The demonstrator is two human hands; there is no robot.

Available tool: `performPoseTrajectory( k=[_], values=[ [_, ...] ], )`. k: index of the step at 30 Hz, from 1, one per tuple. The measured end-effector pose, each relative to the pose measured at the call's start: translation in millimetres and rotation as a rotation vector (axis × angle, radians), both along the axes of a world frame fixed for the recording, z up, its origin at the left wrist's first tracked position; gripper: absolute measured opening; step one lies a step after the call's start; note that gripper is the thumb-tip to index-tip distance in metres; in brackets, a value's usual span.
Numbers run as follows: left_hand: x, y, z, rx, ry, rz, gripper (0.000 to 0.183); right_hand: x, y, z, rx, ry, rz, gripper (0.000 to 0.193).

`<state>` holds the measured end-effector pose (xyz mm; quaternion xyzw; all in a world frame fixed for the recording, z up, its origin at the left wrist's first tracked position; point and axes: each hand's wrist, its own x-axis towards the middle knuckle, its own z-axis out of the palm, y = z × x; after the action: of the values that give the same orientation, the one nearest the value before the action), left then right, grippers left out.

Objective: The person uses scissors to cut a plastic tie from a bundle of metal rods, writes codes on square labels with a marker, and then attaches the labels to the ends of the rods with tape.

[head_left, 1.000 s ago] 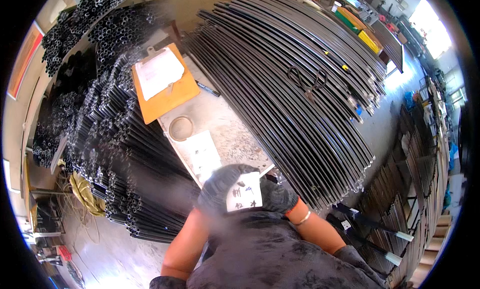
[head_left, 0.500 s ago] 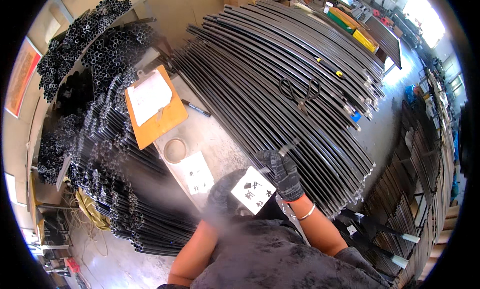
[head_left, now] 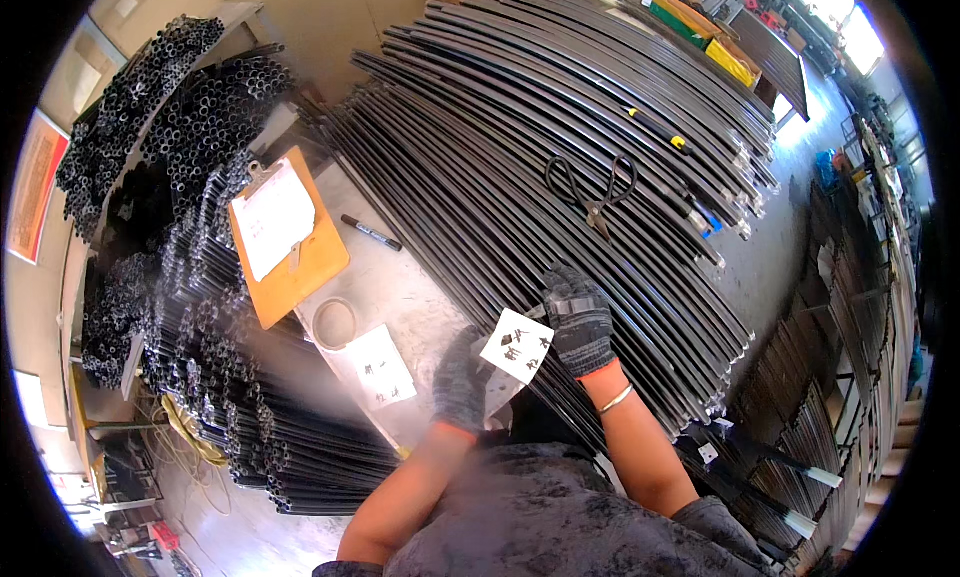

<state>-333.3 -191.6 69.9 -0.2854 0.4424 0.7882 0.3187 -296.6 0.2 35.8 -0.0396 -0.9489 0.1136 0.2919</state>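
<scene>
Between my two hands is a square white card (head_left: pixel 517 346) with black handwritten marks, tilted and held above the rods. My left hand (head_left: pixel 462 382), in a dark grey knit glove, is closed at the card's left edge; its fingertips are partly hidden. My right hand (head_left: pixel 580 317), gloved alike, has curled fingers at the card's right edge, over the dark metal rods (head_left: pixel 470 197). A narrow greyish strip shows by its thumb. Near my left hand, on the pale worktop (head_left: pixel 425 312), lie a second marked white card (head_left: pixel 382 365) and a round ring like a tape roll (head_left: pixel 334 324).
An orange clipboard (head_left: pixel 320 267) with paper and a black marker (head_left: pixel 371 232) lie on the worktop. Black-handled scissors (head_left: pixel 594 197) and a yellow-black tool (head_left: pixel 657 127) rest on the rods. Tube bundles (head_left: pixel 225 107) are stacked at left; more rods (head_left: pixel 790 397) stand at right.
The card has shifted slightly right and up and turned a little. My right hand has drawn lower over the rods, its fingers pointing more upward. My left hand has moved slightly right and is less blurred.
</scene>
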Motion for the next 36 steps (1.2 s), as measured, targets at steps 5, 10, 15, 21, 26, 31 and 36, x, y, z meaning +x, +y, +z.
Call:
performPoseTrajectory(
  k=[5, 10, 15, 21, 26, 31, 36],
  values=[
    [-2.0, 11.2, 1.5, -0.038, -0.045, 0.007, 0.03, -15.4, 1.4, 5.5, -0.007, -0.273, -0.126, 0.046],
    [-3.5, 6.9, -18.8, 0.009, -0.015, 0.036, 0.032, -26.1, -7.3, 8.5, -0.003, -0.456, -0.195, 0.043],
    [-7.4, 3.2, -31.7, 0.072, -0.108, 0.064, 0.031, -35.0, -17.4, 10.4, -0.049, -0.555, -0.249, 0.033],
    [-11.0, 17.5, -10.9, 0.102, -0.092, -0.033, 0.035, -39.8, -15.8, 10.4, 0.12, -0.581, -0.271, 0.027],
    [-6.5, 17.1, -21.4, -0.162, 0.378, -0.254, 0.03, -44.8, -14.9, -0.4, 0.009, -0.645, -0.274, 0.026],
    [-13.4, 19.0, -4.5, -0.115, 0.234, -0.339, 0.025, -51.7, -10.7, -4.5, -0.061, -0.642, -0.302, 0.027],
    [-13.2, 21.9, -93.4, 0.301, 0.104, -0.1, 0.021, -37.4, -7.3, -19.5, -0.405, -0.615, -0.26, 0.031]
  ],
)
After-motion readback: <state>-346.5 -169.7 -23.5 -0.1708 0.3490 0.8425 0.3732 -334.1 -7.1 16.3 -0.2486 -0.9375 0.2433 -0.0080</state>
